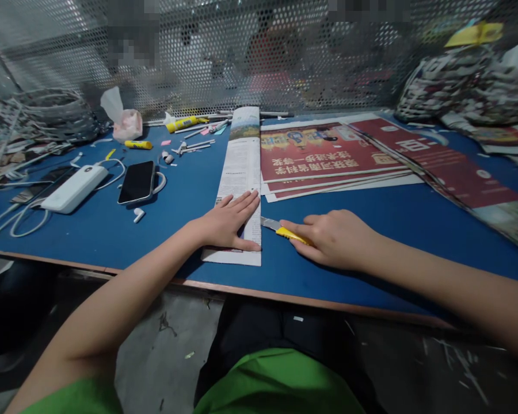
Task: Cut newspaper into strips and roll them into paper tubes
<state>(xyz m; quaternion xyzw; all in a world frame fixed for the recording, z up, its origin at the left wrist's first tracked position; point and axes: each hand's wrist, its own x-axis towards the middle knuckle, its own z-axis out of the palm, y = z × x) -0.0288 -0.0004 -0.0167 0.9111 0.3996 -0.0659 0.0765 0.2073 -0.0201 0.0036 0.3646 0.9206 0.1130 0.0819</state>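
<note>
A long folded strip of newspaper [242,167] lies lengthwise on the blue table [371,224], running away from me. My left hand [228,224] lies flat on its near end, fingers stretched out and pressing the paper down. My right hand [332,237] is closed round a yellow utility knife [285,231]. The knife's blade points left and touches the strip's right edge, just beside my left fingertips.
Red printed newspaper sheets [328,158] are stacked right of the strip. A black phone [137,181], a white power bank [74,188] with cables, an earbud [138,215], glue sticks [185,122] and paper rolls lie at left. A perforated metal screen [259,52] closes the back.
</note>
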